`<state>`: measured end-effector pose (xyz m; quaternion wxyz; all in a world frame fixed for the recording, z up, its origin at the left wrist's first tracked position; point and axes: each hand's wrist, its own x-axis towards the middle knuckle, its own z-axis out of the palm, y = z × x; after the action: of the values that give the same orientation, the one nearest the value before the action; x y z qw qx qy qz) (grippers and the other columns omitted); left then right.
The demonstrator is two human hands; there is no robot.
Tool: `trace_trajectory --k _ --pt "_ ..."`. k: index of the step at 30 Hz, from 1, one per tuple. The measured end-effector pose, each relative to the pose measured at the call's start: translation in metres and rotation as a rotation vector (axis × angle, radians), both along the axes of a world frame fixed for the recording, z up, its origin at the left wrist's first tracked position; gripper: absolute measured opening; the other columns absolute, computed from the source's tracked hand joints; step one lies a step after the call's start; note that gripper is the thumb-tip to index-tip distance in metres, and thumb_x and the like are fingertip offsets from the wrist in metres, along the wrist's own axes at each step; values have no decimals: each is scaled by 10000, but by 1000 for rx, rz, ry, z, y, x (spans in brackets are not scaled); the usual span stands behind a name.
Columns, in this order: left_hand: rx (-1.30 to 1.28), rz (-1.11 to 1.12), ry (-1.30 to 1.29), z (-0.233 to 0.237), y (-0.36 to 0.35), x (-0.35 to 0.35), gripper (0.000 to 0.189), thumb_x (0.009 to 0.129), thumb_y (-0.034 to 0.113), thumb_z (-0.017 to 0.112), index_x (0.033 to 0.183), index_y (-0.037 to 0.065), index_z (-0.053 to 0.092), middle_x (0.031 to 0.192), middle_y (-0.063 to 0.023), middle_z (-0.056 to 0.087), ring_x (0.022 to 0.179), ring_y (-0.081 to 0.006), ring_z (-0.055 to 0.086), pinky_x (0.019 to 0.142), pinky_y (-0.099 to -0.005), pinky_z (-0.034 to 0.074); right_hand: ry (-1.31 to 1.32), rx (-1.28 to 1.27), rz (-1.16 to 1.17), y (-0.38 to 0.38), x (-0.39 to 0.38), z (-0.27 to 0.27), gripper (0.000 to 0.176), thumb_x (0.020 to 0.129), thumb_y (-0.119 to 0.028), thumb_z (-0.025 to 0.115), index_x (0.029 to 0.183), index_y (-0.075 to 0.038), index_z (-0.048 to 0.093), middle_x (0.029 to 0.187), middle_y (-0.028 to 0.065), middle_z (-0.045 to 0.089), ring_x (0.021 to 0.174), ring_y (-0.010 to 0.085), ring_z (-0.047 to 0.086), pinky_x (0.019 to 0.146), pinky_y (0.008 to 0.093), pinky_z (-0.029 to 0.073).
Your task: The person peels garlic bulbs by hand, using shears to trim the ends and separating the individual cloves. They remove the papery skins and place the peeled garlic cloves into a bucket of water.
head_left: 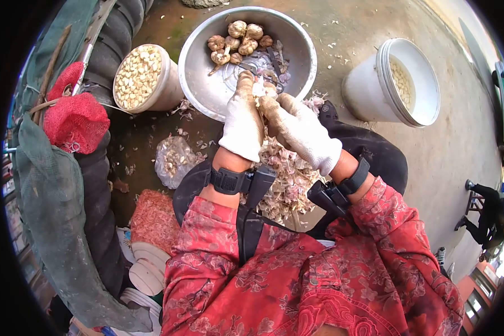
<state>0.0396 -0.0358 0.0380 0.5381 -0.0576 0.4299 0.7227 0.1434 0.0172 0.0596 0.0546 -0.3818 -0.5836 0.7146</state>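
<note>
Both my hands wear white knit gloves with soiled brown fingers and meet over the near rim of a metal basin point(193, 73). My left hand point(243, 120) is closed, its fingertips at a pale pinkish piece of garlic point(258, 88). Fingers curled, my right hand point(302, 129) pinches at the same garlic from the other side; its grip is partly hidden. Several whole garlic bulbs point(247, 46) lie at the basin's far side. Near my fingertips are a grey blade-like piece point(247, 68) and a dark strip point(274, 60), perhaps parts of one tool.
A bucket of peeled cloves point(138, 78) stands left of the basin, and another white bucket point(369, 92) with cloves to the right. Garlic skins point(283, 185) are heaped between my legs. A plastic bag point(175, 162) and red mesh point(75, 123) are left. Another person point(487, 215) sits far right.
</note>
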Motion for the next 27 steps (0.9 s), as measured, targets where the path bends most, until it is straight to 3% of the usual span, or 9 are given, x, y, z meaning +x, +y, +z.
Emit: trace_trajectory --k 3,6,8,9,11,15,20,22,27 --pt "-13 -47 -69 -16 5 -2 315 952 392 487 1013 88 540 772 -10 555 658 -132 557 589 -272 494 69 -95 -17 4 1 4 435 948 -380 518 1080 33 557 846 27 603 742 96 525 636 277 451" --pt "3 -62 -91 -19 7 0 279 941 362 527 983 88 553 771 -11 553 667 -129 549 600 -272 493 -61 -162 25 8 2 8 423 960 -385 488 1031 23 568 804 36 604 723 120 534 638 299 455" --pt "-32 -128 -1 -18 8 -2 272 946 352 523 979 86 570 781 -13 562 662 -124 543 589 -268 486 3 131 1 6 5 -7 426 969 -393 465 1013 16 577 732 47 582 662 132 526 606 304 446" --pt "-32 -125 -1 -16 8 -3 272 946 352 523 979 86 570 781 -13 562 662 -124 543 589 -268 486 2 131 4 6 6 -14 426 969 -393 465 1013 16 577 732 47 582 662 132 526 606 304 446" --pt "-110 -218 49 -10 10 -8 273 955 348 513 1000 89 586 827 -7 572 696 -112 541 617 -266 480 153 492 86 11 8 -20 421 983 -385 436 1008 9 582 710 66 576 625 135 522 589 309 447" --pt "-30 -198 219 -2 11 -15 265 957 357 509 1026 119 600 875 -9 606 752 -117 568 659 -258 473 6 200 130 30 -1 4 394 998 -340 406 1000 8 591 714 108 604 632 185 577 610 337 471" --pt "-83 -158 104 -9 25 -16 221 959 329 504 1046 145 591 888 7 600 784 -119 579 715 -260 492 24 412 168 46 -11 0 384 994 -322 408 1013 8 603 774 170 638 702 240 628 650 350 491" --pt "-9 -93 74 -16 31 -13 230 973 311 481 971 109 593 866 8 567 755 -107 546 686 -270 486 -32 400 157 48 -12 -3 380 993 -321 407 1033 0 605 789 176 643 714 251 631 665 353 491" --pt "-128 -58 71 -27 43 -11 238 974 310 462 952 110 590 821 16 560 710 -92 528 631 -250 464 -2 340 78 57 -13 -27 371 982 -323 446 1002 4 621 757 131 640 688 184 609 646 333 484"
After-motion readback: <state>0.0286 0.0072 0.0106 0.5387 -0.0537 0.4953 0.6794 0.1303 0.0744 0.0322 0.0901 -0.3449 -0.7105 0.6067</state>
